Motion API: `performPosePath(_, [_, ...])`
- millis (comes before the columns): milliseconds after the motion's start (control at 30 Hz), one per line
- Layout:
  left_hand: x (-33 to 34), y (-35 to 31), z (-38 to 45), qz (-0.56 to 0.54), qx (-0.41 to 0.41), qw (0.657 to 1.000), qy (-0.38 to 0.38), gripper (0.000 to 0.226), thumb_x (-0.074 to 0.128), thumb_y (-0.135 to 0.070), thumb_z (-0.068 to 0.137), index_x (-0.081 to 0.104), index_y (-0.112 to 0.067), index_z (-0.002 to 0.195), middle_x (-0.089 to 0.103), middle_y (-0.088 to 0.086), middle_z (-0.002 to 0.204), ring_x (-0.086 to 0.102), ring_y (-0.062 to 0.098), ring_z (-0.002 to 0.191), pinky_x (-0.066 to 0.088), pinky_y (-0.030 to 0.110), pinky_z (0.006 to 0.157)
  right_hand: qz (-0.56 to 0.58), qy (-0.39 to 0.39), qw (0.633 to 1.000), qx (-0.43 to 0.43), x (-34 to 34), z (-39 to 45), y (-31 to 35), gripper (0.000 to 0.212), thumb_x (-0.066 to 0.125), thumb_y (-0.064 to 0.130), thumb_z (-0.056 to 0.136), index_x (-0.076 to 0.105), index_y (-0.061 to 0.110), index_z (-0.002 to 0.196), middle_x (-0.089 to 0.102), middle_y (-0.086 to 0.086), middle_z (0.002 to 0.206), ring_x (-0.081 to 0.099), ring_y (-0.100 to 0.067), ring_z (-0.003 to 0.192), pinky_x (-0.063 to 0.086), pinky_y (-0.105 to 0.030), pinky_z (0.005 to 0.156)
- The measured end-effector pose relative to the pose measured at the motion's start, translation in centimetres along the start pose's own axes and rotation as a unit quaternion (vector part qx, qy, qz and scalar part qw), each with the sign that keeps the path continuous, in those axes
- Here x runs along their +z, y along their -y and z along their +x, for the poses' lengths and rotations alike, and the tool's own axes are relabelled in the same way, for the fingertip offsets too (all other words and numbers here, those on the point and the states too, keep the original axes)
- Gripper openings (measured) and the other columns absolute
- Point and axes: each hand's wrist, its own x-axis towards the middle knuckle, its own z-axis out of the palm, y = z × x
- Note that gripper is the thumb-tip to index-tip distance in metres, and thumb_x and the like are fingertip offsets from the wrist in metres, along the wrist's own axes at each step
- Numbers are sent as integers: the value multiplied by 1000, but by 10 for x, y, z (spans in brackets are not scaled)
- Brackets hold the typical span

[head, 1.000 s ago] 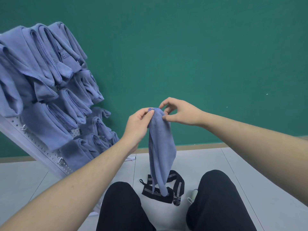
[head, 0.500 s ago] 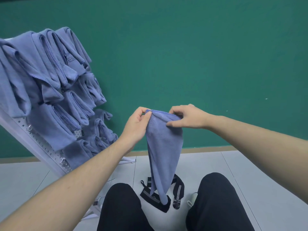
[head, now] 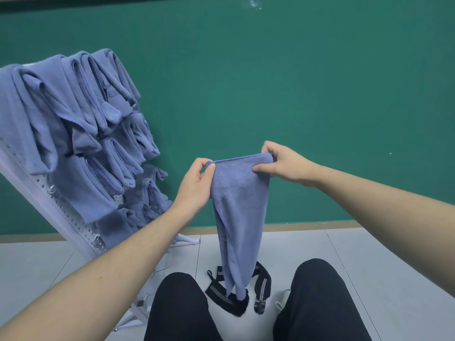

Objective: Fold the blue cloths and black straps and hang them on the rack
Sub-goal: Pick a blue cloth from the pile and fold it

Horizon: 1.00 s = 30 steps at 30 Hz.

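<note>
One black strap (head: 236,295) unfolded on floor (head: 369,254) between knees, one blue cloth (head: 240,205) unfolded, top corners pinched by left hand (head: 195,184) and right hand (head: 283,164) fingers; many folded cloths (head: 73,134) hung on rack (head: 71,222) beyond; well advanced, unfinished.

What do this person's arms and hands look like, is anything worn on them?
Both forearms are bare, no sleeves in view. The left hand and right hand wear no gloves, rings or watch that I can see. The legs below are in black trousers.
</note>
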Motion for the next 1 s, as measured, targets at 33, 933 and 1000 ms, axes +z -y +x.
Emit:
performPosePath(33, [0,-1,0,-14,-3,1000,-3,18,47,-30,104,54,-30,88,56,4,75,47,17,68,48,40,71,68,6,997,25,3,1,1,32,75,18,89,43,19,91,61,0,77,56,-11,66,50,-29,61])
performPosePath(933, [16,23,-44,-361,-231,892,144,48,62,-40,92,61,-10,130,67,11,129,64,23,119,44,42,106,282,-47,945,160,37,13,36,21,44,21,105,64,18,104,72,-3,99,68,-17,86,56,-32,84])
performPosePath(1000, [25,27,-50,-319,-207,911,158,51,64,-37,91,58,-9,133,66,12,131,63,23,122,47,40,103,258,-67,950,164,35,14,35,20,43,20,105,63,18,103,71,-4,99,67,-18,86,56,-31,81])
